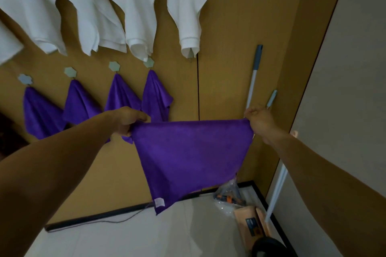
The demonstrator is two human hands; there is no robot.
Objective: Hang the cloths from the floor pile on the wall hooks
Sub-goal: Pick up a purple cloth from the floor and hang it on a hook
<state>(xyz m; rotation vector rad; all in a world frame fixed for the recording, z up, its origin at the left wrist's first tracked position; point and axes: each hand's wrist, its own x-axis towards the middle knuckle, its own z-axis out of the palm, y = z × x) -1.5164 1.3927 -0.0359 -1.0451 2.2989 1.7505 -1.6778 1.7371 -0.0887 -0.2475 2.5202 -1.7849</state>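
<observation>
in front of the wall (pixel 229 27), we hold the purple cloth (pixel 188 156) stretched flat by its top edge, probably to find a corner for hanging. our left hand (pixel 127 120), at nine o'clock of the cloth, pinches one corner; our right hand (pixel 259 120), at three o'clock, pinches the other. both arms reach forward, nearly straight. four hung cloths (pixel 155 94) sit on hooks (pixel 114 65) at ten o'clock.
</observation>
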